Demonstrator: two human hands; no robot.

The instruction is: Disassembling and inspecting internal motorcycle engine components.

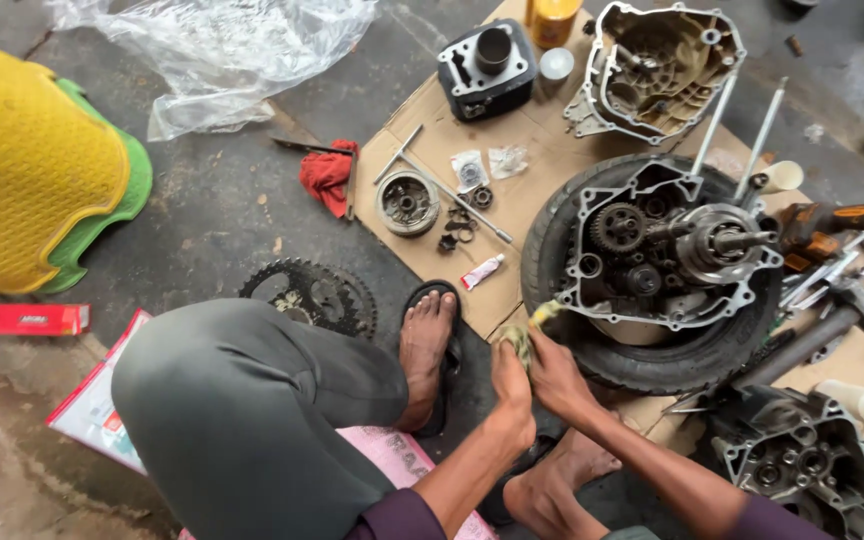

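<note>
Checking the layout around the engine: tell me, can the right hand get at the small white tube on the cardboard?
Probably yes. The right hand sits by the tyre's edge, and the white tube lies just beyond on open cardboard, nothing between them. The left hand is closer.

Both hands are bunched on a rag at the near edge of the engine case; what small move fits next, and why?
Probably a short wipe along the case rim: the left hand and right hand press the rag by the engine case on the tyre.
</note>
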